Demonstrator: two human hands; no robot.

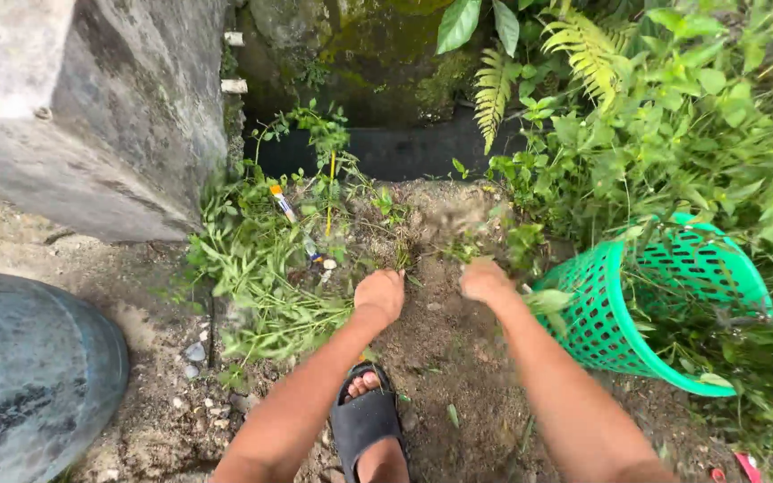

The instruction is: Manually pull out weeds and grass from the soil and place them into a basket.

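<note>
We reach both hands down to the dirt patch in front of us. Our left hand is curled into a loose fist and presses on the soil, right next to the pile of pulled weeds. We cannot tell if it holds anything. Our right hand is closed too, and it looks blurry. It is just beside some small leafy plants, but we cannot tell if it grips them. A green plastic basket lies tipped on its side near our right arm, with leaves poking into it. Our foot in a black sandal stands on the dirt between our arms. A grey concrete block sits to the left.
</note>
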